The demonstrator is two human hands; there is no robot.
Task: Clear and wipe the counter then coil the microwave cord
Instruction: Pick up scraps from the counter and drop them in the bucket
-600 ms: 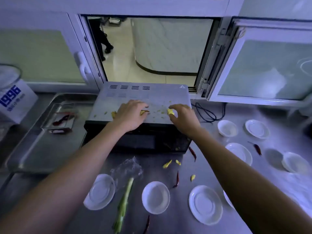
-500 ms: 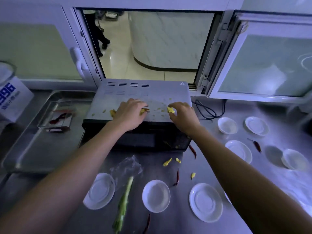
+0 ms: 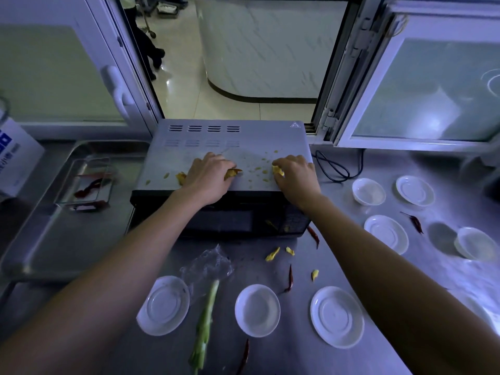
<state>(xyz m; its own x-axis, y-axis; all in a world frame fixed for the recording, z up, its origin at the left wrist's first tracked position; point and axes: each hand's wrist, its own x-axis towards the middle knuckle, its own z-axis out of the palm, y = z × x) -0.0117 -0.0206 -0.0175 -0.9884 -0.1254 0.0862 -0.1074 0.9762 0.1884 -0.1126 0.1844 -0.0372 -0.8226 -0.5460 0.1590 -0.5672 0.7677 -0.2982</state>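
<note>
A grey-topped microwave (image 3: 243,142) stands at the back of the steel counter (image 3: 270,358). Yellow food scraps (image 3: 261,169) lie scattered on its top. My left hand (image 3: 209,175) rests on that top, fingers curled over a yellow scrap (image 3: 232,173). My right hand (image 3: 296,175) is beside it, fingers pinched on another yellow scrap (image 3: 278,171). The black microwave cord (image 3: 334,167) lies looped on the counter to the right of the microwave. More yellow bits (image 3: 272,254), red chillies (image 3: 289,278) and a green stalk (image 3: 205,323) lie on the counter in front.
Several white saucers and small bowls (image 3: 257,309) sit along the front and right of the counter. A steel tray (image 3: 54,239) with a smaller dish of chillies (image 3: 88,185) lies left. Crumpled clear plastic (image 3: 208,265) sits near the stalk. An open window (image 3: 243,58) is behind the microwave.
Both hands stay on the microwave top over the yellow scraps, shifting only slightly. The camera view has tilted a little downward.
</note>
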